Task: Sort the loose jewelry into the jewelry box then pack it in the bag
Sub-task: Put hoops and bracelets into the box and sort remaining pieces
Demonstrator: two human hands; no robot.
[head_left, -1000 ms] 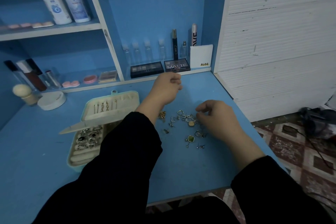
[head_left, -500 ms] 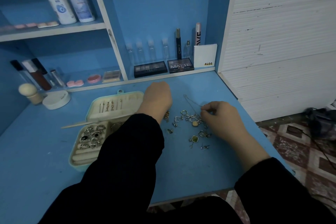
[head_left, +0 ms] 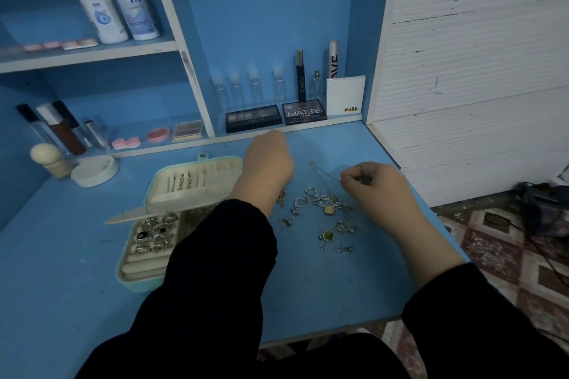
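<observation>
Right-hand grip: the right hand is pinching a thin chain between thumb and fingertips, with the other fingers curling in beside them.
Chain against the grip: the thin chain is running from the pinch out to the left in a narrow loop on the blue table. A second strand is trailing down from the loop toward the heap below.
Left-hand grip: the left hand is showing its back to the camera with the fingers curling under. I cannot tell whether it is holding anything.
Loose jewelry: the loose jewelry is lying in a tangled heap between the two wrists, just below and left of the right hand's pinch. A green pendant and small studs are lying a little nearer the table's front edge.
Jewelry box: the jewelry box is standing open to the left of the left arm, well apart from the pinched chain. Its lid is leaning back with several long pieces hanging inside it. Rings are sitting in the ring rolls of the base, and the left sleeve is covering the box's right side.
Behind the hands: two dark eyeshadow palettes and a row of small clear bottles are standing on the shelf ledge.
</observation>
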